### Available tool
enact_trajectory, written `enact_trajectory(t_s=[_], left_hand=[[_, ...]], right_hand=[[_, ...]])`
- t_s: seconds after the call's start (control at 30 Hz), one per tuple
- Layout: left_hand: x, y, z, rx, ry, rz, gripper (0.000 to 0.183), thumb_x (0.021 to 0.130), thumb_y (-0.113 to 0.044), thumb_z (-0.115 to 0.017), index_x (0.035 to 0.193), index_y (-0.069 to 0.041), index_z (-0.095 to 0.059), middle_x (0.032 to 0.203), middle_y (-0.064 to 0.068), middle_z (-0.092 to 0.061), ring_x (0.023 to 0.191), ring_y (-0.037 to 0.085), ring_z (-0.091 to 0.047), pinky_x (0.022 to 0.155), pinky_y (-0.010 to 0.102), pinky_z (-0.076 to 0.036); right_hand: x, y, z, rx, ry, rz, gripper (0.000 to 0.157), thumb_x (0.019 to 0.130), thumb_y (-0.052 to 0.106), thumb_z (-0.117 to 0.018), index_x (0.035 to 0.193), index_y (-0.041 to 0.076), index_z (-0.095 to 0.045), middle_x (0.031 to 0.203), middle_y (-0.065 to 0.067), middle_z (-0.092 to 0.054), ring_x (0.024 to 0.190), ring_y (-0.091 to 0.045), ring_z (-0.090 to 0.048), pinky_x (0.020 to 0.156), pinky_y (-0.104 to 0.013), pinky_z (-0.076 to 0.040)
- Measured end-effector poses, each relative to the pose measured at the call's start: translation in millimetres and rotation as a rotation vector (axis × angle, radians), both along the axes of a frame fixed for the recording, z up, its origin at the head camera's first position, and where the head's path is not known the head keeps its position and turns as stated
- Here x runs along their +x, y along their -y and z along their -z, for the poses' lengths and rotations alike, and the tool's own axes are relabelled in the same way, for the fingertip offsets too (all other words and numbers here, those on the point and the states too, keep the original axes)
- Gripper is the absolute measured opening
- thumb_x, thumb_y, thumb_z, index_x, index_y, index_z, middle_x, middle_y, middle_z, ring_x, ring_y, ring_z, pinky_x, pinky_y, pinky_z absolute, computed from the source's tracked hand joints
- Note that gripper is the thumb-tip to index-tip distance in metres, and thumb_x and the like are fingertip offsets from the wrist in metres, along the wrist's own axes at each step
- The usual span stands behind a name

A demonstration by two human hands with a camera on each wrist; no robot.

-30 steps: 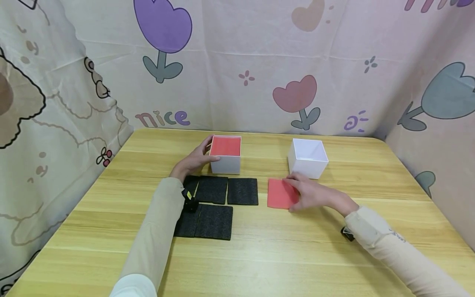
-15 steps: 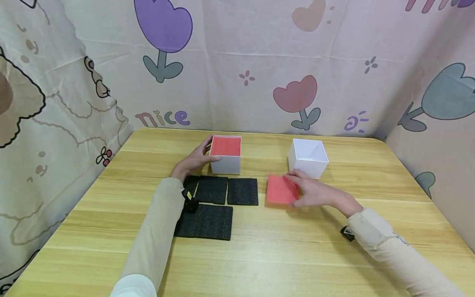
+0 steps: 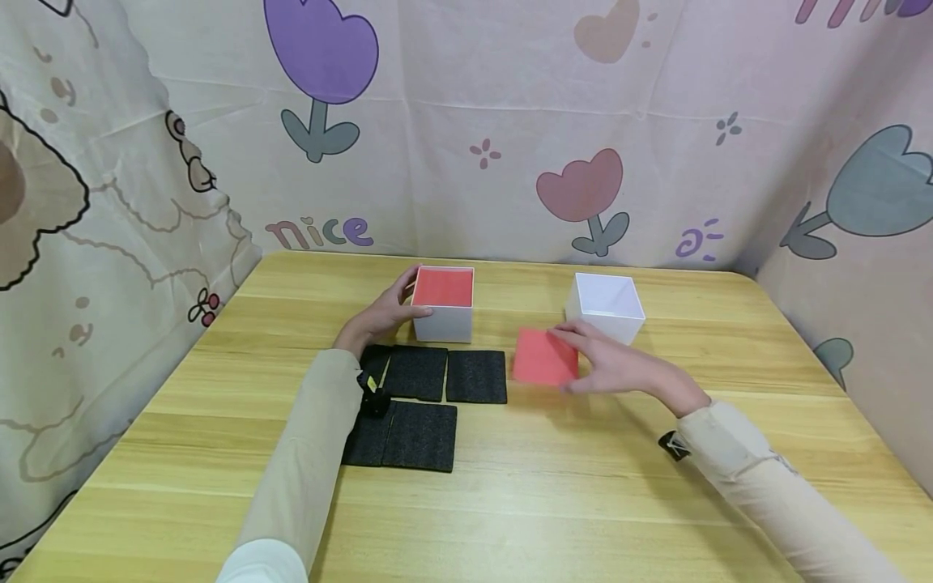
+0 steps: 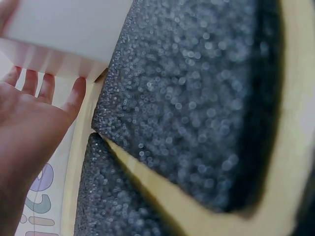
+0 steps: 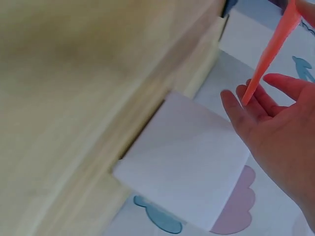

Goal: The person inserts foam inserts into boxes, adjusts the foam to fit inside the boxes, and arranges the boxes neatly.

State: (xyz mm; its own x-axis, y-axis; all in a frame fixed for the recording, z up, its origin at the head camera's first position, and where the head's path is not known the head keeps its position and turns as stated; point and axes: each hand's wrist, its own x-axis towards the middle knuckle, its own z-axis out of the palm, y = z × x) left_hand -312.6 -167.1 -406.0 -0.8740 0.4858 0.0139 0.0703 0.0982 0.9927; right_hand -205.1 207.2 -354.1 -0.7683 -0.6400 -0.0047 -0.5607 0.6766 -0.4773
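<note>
In the head view, your red square sheet [image 3: 543, 358] lies just right of the frame's centre, to the left of your right grip [image 3: 608, 363]. This grip is grasping it near its right edge, thumb at the lower corner and fingers at the upper one. The sheet looks about square, so you have no clear long axis to follow. In the right wrist view it is seen almost edge-on, slanting from the upper right down to the fingers, and it appears lifted off the worktop [image 3: 583, 502].

The relation which, I judge, matters most is this: from the sheet, the left white box [image 3: 443, 324] is up and to the left, while the right white box [image 3: 611, 320] is up and to the right, nearer to you. Your right grip is the nearer one to the sheet. Your left grip [image 3: 382, 312] is at the left white box, holding its left side between thumb and fingers; inside that box a red surface [image 3: 445, 287] shows close to the rim. Black squares [image 3: 415, 374] lie left of the sheet.
</note>
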Motion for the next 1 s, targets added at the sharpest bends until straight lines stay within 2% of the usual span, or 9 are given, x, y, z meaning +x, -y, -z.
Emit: enact_trajectory(t_s=[0.33,0.77,1.0], left_hand=[[-0.8,1,-3.6,0.004,0.047,0.007,0.094,0.087,-0.005,-0.061,0.156,-0.013,0.002,0.16,0.007,0.001,0.145,0.03,0.0,0.113,0.052,-0.017],[1.3,2,0.9,0.009,-0.01,0.002,0.093,0.087,-0.013,-0.064,0.156,-0.016,-0.003,0.159,0.003,-0.006,0.144,0.027,-0.006,0.113,0.051,-0.02],[1.2,2,2.0,0.019,-0.021,0.015,0.091,0.088,-0.012,-0.063,0.156,-0.015,-0.002,0.159,0.004,-0.008,0.144,0.027,-0.006,0.112,0.051,-0.02]], right_hand=[[-8.3,19,-19.2,0.001,-0.038,-0.029,0.081,0.077,0.029,-0.077,0.142,-0.005,-0.042,0.141,-0.018,-0.04,0.116,-0.028,-0.05,0.097,-0.044,-0.044],[-21.6,42,-34.4,-0.015,-0.012,-0.035,0.08,0.077,0.03,-0.076,0.141,-0.005,-0.043,0.141,-0.016,-0.04,0.117,-0.027,-0.048,0.097,-0.042,-0.043],[-30.8,54,-40.4,0.006,0.002,-0.015,0.078,0.078,0.034,-0.075,0.142,0.001,-0.045,0.143,-0.012,-0.039,0.121,-0.027,-0.045,0.096,-0.044,-0.045]])
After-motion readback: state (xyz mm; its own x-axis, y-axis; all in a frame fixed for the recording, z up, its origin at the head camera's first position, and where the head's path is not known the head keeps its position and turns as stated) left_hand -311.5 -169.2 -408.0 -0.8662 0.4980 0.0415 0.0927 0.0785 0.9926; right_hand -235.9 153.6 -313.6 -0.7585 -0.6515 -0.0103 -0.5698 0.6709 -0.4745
